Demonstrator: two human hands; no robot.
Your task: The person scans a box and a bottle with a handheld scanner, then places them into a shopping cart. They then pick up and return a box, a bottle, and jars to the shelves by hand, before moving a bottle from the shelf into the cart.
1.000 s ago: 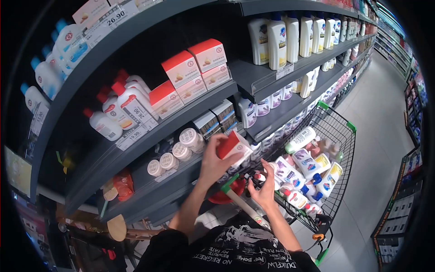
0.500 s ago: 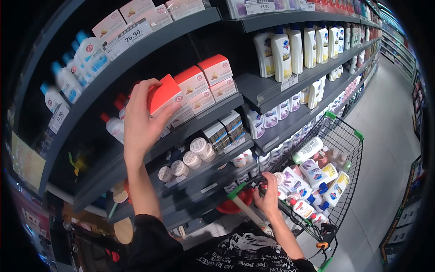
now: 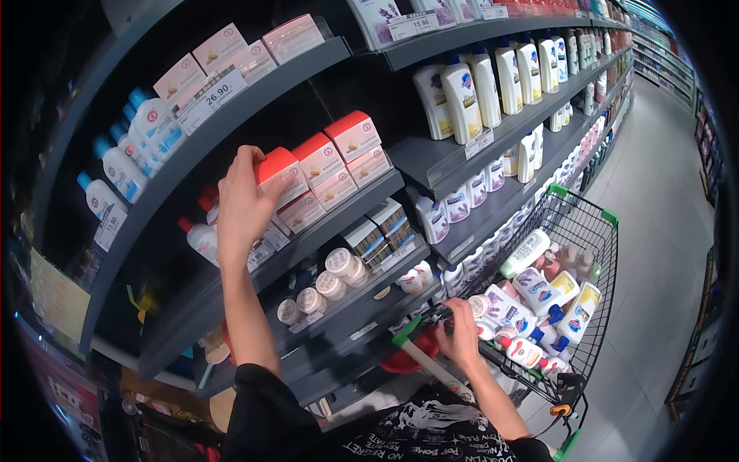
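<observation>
My left hand (image 3: pixel 245 204) is closed on a red-topped box (image 3: pixel 279 168), thumb on its pale front and fingers over its far side. The box sits level in the row, beside other red-topped boxes (image 3: pixel 320 155) stacked two high, and above a lower box (image 3: pixel 301 211). White bottles with red caps (image 3: pixel 202 240) stand left of my wrist, partly behind it. My right hand (image 3: pixel 462 336) is curled at the near edge of the shopping cart (image 3: pixel 589 377), just past its handle. White jars and bottles lie close by its fingers inside the cart.
Round pale jars (image 3: pixel 331 286) and dark boxes (image 3: pixel 379 239) stand on the shelf below. Higher up are blue-capped bottles (image 3: pixel 156 127) and pink boxes (image 3: pixel 219 49). Tall pump bottles (image 3: pixel 462 100) line the shelves to the right. A grey aisle floor (image 3: pixel 608 165) runs beyond the cart.
The box in my left hand has come down from a tilted, raised position to sit level in the row. The view has shifted slightly; my right hand stays at the cart.
</observation>
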